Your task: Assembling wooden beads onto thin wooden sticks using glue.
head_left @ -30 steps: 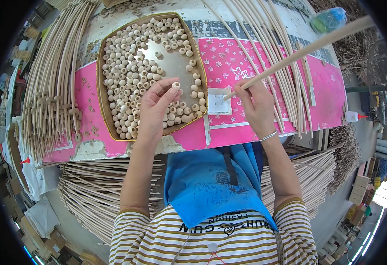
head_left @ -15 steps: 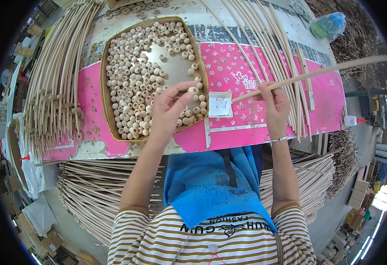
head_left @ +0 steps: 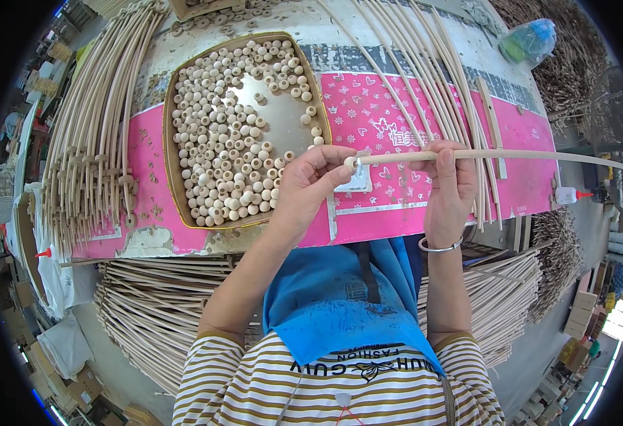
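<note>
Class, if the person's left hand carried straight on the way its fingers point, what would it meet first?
The left hand, pinching a small round pale wooden bead, would likely first meet the tip of the long pale wooden rod in the right hand; whether they touch is unclear.

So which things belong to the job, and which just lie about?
In the job:
Round pale wooden bead, left hand
Long pale wooden rod, right hand
Gold-rimmed tray of similar beads
White rectangular dish, probably

Apparently lying about:
Blue-green plastic bag
White red-tipped bottle
</note>
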Available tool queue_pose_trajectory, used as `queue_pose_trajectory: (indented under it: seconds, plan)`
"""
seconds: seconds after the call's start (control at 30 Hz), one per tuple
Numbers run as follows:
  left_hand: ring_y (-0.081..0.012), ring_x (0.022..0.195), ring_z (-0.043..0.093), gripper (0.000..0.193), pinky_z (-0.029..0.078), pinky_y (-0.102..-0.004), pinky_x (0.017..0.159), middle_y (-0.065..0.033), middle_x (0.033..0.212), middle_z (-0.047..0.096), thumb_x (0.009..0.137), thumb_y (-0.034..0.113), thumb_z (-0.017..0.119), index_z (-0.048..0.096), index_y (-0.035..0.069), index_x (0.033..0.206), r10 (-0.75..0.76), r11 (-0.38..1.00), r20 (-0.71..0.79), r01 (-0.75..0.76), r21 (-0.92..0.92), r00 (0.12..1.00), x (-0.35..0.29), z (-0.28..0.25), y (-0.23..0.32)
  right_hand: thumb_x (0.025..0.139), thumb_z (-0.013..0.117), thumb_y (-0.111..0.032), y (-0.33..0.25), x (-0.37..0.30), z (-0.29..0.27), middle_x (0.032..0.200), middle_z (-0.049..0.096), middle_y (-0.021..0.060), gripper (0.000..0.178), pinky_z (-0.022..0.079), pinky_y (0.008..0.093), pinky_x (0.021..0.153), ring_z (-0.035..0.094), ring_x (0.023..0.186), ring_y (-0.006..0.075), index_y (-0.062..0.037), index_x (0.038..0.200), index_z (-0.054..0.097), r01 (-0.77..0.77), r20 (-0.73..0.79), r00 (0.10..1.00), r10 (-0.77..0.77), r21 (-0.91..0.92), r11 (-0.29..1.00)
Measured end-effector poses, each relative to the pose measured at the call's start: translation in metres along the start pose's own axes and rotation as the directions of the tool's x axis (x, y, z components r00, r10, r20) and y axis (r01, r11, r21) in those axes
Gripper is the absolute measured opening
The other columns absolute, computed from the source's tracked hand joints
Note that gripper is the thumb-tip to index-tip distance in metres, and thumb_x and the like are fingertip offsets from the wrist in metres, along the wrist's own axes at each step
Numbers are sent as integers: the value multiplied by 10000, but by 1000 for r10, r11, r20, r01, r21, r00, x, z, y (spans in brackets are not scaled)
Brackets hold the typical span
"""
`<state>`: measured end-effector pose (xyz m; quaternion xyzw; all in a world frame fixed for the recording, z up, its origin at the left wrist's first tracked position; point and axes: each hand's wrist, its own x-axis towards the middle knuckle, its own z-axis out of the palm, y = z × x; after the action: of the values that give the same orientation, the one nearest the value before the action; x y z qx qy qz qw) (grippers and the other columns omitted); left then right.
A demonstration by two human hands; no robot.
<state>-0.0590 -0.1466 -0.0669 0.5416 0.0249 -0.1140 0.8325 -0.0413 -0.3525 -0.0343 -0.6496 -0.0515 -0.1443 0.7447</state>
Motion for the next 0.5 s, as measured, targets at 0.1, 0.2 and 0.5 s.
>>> queue_pose_trajectory:
  seconds: [0.1, 0.2, 0.5]
  plan:
    - [-96, 952, 641, 268, 525, -237, 877, -51, 1047, 691, 978, 107, 641, 631, 2, 1224, -46, 999, 17, 46, -22, 999, -1, 0, 0, 1041, 565, -245, 3, -3, 2, 880, 655, 71, 239, 552, 268, 706, 670, 766, 139, -15, 1024, 629, -6, -6, 1000, 7, 21, 1000]
    - [-114, 960, 655, 267, 542, -261, 883, -66, 1059, 694, 983, 113, 636, 625, -3, 1222, -83, 992, 21, 85, -90, 996, -4, 4, 0, 1045, 557, -244, 8, -7, -1, 879, 654, 74, 240, 543, 270, 701, 667, 766, 143, -16, 1021, 625, -12, -8, 1000, 12, 33, 999]
    - [-121, 954, 657, 275, 550, -284, 900, -60, 1040, 697, 989, 128, 636, 634, 1, 1233, -114, 951, 30, 118, -285, 993, -10, 5, -4, 1046, 548, -217, 17, -19, -6, 935, 643, 95, 212, 546, 290, 729, 662, 823, 173, -14, 1038, 610, 83, 55, 995, -84, 19, 996]
